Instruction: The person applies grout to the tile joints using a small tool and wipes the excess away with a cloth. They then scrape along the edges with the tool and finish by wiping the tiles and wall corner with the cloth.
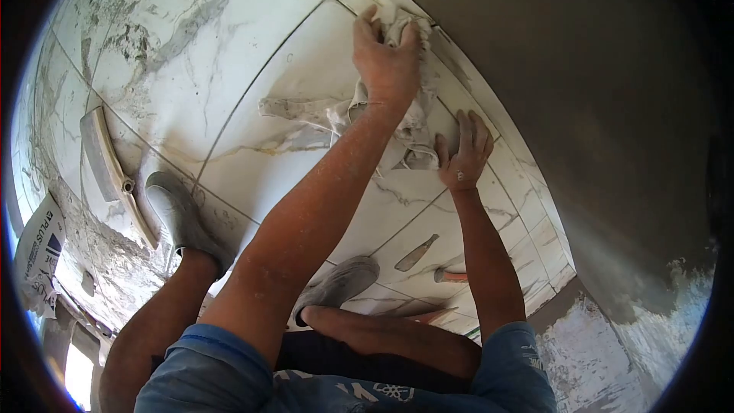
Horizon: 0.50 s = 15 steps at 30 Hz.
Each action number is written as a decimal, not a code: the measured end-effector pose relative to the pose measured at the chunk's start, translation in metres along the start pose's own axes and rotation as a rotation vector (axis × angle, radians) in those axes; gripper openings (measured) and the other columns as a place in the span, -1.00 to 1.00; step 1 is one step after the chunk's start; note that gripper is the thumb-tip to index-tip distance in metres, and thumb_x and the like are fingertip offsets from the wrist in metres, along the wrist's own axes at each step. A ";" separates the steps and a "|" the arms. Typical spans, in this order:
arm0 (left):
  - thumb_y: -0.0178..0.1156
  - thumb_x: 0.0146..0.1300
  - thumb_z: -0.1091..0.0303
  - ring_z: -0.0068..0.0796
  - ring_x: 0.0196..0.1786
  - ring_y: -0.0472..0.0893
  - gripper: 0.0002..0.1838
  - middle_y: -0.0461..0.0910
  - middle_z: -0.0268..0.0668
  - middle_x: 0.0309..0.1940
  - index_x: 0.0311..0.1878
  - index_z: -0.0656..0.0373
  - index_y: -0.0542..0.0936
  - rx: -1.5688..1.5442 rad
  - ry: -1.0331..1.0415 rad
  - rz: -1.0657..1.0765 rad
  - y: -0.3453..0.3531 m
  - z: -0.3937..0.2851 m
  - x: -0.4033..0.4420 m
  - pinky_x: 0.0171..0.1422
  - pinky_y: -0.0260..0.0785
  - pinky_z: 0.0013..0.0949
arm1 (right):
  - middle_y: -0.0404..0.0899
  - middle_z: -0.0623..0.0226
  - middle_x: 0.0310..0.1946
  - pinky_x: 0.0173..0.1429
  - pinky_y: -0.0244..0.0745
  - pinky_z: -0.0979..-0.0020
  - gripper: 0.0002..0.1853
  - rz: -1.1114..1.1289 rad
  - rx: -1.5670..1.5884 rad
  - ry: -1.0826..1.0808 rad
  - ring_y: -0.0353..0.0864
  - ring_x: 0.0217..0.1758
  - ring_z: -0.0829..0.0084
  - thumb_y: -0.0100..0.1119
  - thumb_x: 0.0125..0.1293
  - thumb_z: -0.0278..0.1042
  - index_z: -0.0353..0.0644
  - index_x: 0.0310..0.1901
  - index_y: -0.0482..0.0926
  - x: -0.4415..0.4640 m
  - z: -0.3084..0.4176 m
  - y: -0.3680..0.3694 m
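A crumpled, dirty white cloth [417, 126] lies on the marbled floor tiles [290, 53] beside the wall. My left hand [386, 57] is closed on its upper end, close to the tile strip at the wall's foot. Part of the cloth passes beneath my left wrist, and one piece stretches out to the left. Lower right of that, my right hand [465, 154] rests on the tiles with its fingers apart, next to the cloth's edge and holding nothing.
A trowel-like tool [111, 160] lies left of my grey shoe [180, 210]. A small flat blade [417, 253] and an orange-handled tool [451, 276] are below my right hand. A printed bag [38, 256] stands far left. A dark grey wall [581, 92] rises on the right.
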State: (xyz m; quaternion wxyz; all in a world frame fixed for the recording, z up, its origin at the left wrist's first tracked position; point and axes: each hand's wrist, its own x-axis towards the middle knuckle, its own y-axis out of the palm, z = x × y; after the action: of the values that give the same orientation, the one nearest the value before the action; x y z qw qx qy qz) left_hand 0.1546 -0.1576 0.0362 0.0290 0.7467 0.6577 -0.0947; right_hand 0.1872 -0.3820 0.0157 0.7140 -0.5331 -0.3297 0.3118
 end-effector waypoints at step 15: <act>0.28 0.09 0.54 -0.12 -0.07 0.67 -0.58 0.63 -0.05 -0.04 0.08 0.34 0.59 0.186 0.521 0.218 -0.005 0.005 -0.030 0.06 0.53 -0.26 | 0.35 0.12 0.25 0.34 0.15 0.05 -0.36 0.030 -0.011 0.007 0.33 0.28 0.06 0.30 0.19 -0.05 -0.11 0.29 0.43 -0.001 0.000 0.003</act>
State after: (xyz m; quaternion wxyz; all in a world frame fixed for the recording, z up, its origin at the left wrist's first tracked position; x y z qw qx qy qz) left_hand 0.1453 -0.1873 0.0376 -0.1994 0.8117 0.5473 0.0440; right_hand 0.1863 -0.3823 0.0124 0.7074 -0.5432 -0.3209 0.3187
